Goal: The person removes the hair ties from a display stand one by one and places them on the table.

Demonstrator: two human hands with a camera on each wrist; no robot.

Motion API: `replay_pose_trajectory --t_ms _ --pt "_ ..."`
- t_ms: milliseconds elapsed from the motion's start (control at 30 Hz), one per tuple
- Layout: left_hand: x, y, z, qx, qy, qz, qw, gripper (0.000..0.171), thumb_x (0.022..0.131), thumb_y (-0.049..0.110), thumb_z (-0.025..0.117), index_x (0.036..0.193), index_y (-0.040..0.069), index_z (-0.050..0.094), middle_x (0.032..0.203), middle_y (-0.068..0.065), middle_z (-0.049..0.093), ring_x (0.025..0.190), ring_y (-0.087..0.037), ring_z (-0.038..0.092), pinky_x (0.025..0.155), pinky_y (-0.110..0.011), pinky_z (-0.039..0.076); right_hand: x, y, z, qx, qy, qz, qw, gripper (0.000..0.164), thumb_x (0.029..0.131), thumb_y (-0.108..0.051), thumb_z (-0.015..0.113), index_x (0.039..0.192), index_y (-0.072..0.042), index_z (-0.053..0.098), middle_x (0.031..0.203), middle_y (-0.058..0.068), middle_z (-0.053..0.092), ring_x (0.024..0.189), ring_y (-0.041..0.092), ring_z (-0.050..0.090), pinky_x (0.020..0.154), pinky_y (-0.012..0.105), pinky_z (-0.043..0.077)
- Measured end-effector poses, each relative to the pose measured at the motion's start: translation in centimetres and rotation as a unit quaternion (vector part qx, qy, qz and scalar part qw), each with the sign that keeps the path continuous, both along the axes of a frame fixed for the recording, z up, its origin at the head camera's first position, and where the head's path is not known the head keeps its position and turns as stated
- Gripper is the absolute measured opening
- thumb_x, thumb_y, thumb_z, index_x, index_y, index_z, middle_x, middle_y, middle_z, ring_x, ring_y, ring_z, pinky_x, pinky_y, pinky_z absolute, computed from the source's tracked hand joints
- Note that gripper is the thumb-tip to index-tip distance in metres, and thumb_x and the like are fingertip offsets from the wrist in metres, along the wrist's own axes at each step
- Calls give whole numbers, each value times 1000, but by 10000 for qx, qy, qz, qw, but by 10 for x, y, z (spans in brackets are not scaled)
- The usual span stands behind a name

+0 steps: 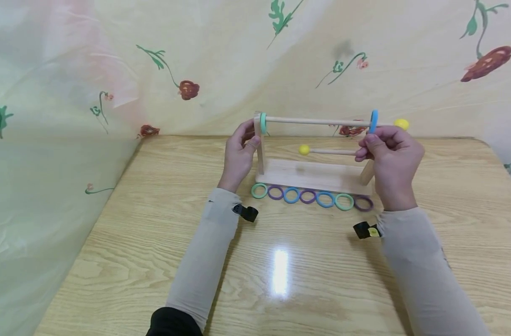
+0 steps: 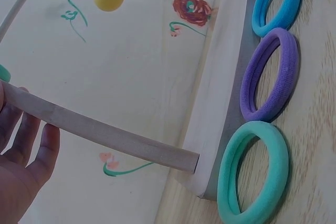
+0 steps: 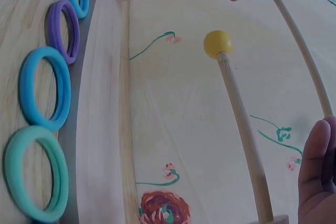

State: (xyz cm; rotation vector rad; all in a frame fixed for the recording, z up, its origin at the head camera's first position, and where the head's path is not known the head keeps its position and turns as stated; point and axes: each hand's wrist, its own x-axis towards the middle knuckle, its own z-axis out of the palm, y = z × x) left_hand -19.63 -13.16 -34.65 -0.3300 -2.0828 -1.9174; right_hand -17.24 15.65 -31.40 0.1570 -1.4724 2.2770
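Observation:
A wooden rack (image 1: 312, 171) stands on the table, with an upper rod (image 1: 318, 121) ending in a yellow ball and a lower rod (image 1: 333, 151) with a yellow ball at its left end. My left hand (image 1: 238, 154) holds the rack's left post (image 2: 105, 132) near the top, thumb in front and fingers behind. A green hair tie (image 1: 263, 123) hangs on the upper rod beside that post. Near the rod's right end, my right hand (image 1: 394, 158) pinches a blue hair tie (image 1: 374, 121) that encircles the rod. The right wrist view leaves this tie out of sight.
Along the rack's front edge lies a row of several hair ties, including a green one (image 1: 259, 190), a purple one (image 1: 275, 192), a blue one (image 1: 325, 199) and a dark purple one (image 1: 363, 203). A flowered sheet (image 1: 222, 60) hangs behind the wooden table (image 1: 306, 280).

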Motion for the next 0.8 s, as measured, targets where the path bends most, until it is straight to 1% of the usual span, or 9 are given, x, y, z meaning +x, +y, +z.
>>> replay_pose_trajectory --t_ms 267,400,533,800 --pt "-2 1 1 -56 -27 45 10000 40 102 7 55 142 -1 53 126 -16 62 114 -24 59 96 -34 51 1 18 -1 -143 -112 -500 9986 23 82 6 78 89 21 62 71 21 65 49 22 62 48 28 57" --pt "-2 1 2 -68 -68 64 9999 40 102 6 54 142 0 53 126 -15 62 115 -24 59 96 -33 51 2 28 -1 -232 -199 -684 9972 26 80 5 81 89 21 62 69 21 65 48 22 62 49 27 57" --pt "-2 1 2 -41 -112 77 9999 41 102 5 54 143 2 53 127 -14 62 115 -24 58 96 -33 51 1 37 1 -404 -351 -771 9956 26 79 5 82 89 19 62 69 21 65 46 23 62 49 27 57" --pt "-3 1 2 -42 -73 74 9999 40 102 5 54 142 1 53 127 -15 62 115 -24 58 96 -33 51 -1 50 3 -719 -555 -858 9922 30 75 3 85 90 17 62 70 22 66 44 24 61 46 29 57"
